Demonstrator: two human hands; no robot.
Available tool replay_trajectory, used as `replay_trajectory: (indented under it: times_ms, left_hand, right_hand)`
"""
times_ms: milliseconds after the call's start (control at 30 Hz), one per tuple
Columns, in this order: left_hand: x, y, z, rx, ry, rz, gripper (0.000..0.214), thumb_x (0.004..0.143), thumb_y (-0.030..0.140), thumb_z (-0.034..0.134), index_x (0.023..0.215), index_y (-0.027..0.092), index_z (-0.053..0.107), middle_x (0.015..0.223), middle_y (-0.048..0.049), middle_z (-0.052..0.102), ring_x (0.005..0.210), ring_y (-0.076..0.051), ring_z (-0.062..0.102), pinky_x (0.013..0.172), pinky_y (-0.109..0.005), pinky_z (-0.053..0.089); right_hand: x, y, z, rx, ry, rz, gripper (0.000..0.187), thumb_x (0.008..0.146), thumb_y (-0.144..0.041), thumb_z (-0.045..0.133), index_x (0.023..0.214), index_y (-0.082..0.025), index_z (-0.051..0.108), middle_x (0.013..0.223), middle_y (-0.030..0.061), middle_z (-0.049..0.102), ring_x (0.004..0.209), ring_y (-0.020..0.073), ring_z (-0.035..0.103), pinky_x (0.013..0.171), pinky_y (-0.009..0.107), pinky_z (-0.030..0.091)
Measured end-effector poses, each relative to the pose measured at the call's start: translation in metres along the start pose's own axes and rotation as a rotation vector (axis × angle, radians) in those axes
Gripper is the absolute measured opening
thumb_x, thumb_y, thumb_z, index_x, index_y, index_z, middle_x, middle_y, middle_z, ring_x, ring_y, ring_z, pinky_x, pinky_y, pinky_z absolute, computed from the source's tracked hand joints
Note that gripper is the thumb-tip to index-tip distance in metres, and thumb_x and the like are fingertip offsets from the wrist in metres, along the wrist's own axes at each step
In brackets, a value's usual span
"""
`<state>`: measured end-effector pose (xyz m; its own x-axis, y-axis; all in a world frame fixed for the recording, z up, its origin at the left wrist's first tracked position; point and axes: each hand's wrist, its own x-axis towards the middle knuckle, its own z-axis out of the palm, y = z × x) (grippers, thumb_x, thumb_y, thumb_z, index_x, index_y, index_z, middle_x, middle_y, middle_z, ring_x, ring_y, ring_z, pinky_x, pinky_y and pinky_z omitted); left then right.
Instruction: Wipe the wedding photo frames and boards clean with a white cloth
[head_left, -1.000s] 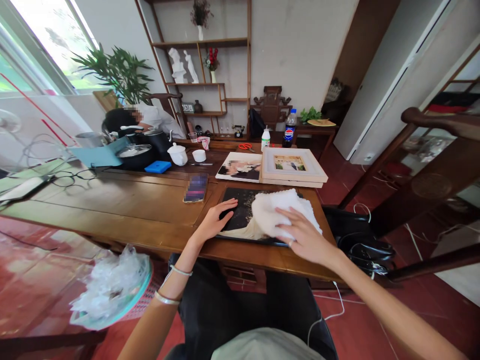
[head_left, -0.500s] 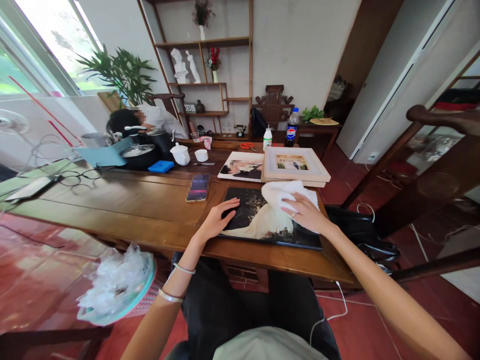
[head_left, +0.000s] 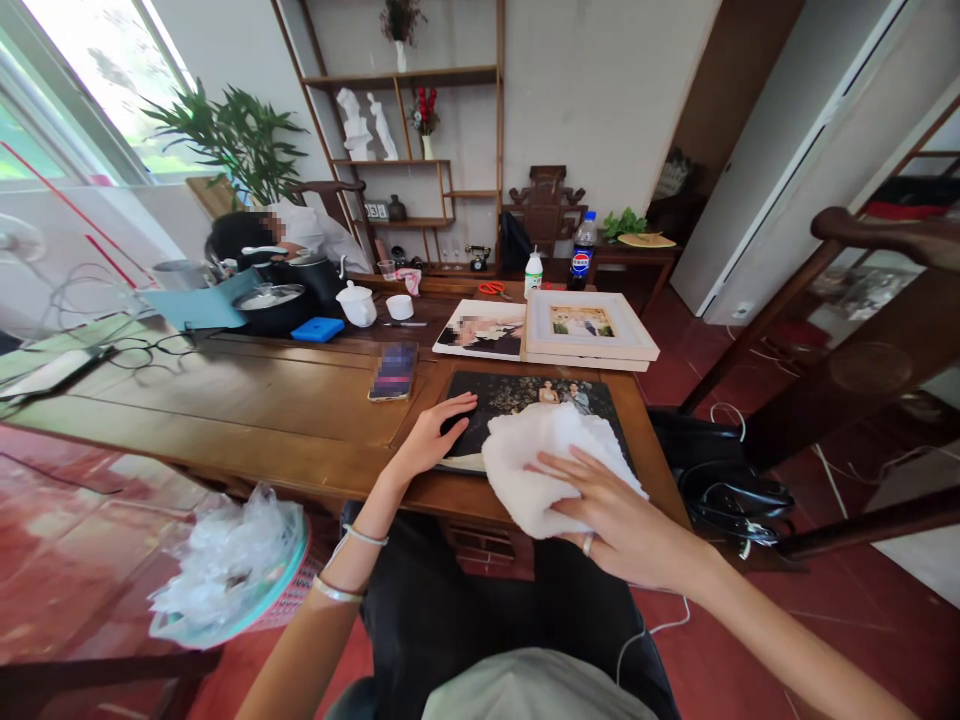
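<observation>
A dark photo panel with two people in its picture lies flat at the table's front edge. My left hand rests on its left side, fingers stretched out and holding nothing. In my right hand is a white cloth, bunched under spread fingers. The cloth covers the panel's lower right part and hangs past the front edge. Behind the panel lie a photo print and a white picture frame, the frame on top of another flat piece. Left of the panel is a phone.
Farther back on the wooden table stand a cola bottle, a white bottle, red-handled scissors, a white teapot and a blue box. A person leans at the far left. A bag-filled basket stands below left.
My right hand has drawn the white cloth down and toward me, from the panel's upper right to its front edge. The pictured people are now uncovered. My left hand stays in place.
</observation>
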<state>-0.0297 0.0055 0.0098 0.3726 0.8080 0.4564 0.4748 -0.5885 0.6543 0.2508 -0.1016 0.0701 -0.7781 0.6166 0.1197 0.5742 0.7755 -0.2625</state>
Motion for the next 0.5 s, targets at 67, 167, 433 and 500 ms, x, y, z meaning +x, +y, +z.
replay_trajectory:
  times_ms: [67,167,433,500]
  left_hand:
    - [0.0,-0.001,0.0,-0.001,-0.001,0.003,0.032,0.087,0.026,0.048,0.115,0.019,0.061,0.127,-0.007,0.057,0.123,-0.02,0.048,0.108,-0.039,0.034]
    - [0.0,-0.003,0.0,-0.007,-0.002,0.0,0.032,0.087,0.026,0.048,0.115,0.019,0.061,0.127,-0.0066,0.057,0.123,-0.02,0.048,0.108,-0.04,0.033]
    - [0.001,-0.002,0.0,-0.028,0.001,-0.006,0.031,0.087,0.026,0.048,0.113,0.019,0.062,0.126,-0.0073,0.058,0.123,-0.02,0.048,0.108,-0.04,0.034]
    - [0.0,-0.002,0.0,-0.027,0.002,-0.001,0.031,0.087,0.026,0.048,0.114,0.018,0.062,0.126,-0.0074,0.058,0.123,-0.02,0.048,0.108,-0.04,0.034]
  right_hand:
    - [0.001,0.008,-0.006,0.031,-0.029,-0.004,0.028,0.081,-0.015,0.052,0.104,-0.022,0.065,0.143,0.0037,0.038,0.135,0.0217,0.026,0.113,0.044,0.016]
    - [0.011,0.043,-0.009,0.018,0.008,0.063,0.028,0.088,-0.025,0.048,0.112,-0.024,0.063,0.141,0.0038,0.042,0.134,0.0236,0.028,0.11,0.045,0.023]
    - [0.046,0.118,0.003,-0.246,0.251,0.318,0.036,0.091,-0.034,0.042,0.118,-0.018,0.06,0.129,0.0124,0.054,0.127,0.0279,0.04,0.105,0.049,0.029]
    - [0.042,0.103,0.005,-0.261,0.257,0.292,0.033,0.089,-0.029,0.044,0.115,-0.018,0.061,0.13,0.0133,0.053,0.128,0.0264,0.039,0.105,0.05,0.028]
